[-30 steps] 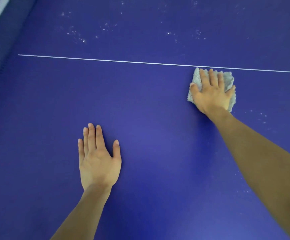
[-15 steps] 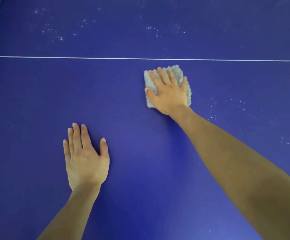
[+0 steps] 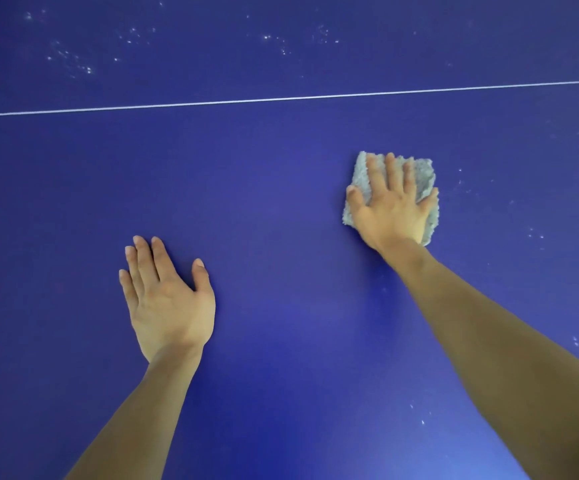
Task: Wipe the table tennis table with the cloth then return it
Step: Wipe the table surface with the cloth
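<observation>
At right of centre, the right hand (image 3: 393, 206) presses flat, fingers spread, on a soft, light grey cloth (image 3: 423, 174) on the blue table (image 3: 264, 202), best gathered by its edges; the left hand (image 3: 168, 299) rests open at lower left.

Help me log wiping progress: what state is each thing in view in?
table: white specks beyond the line and at right
right hand: fingers straight and spread, pressing the cloth
cloth: flat on the table, under the right hand
left hand: flat on the table, holding nothing
</observation>
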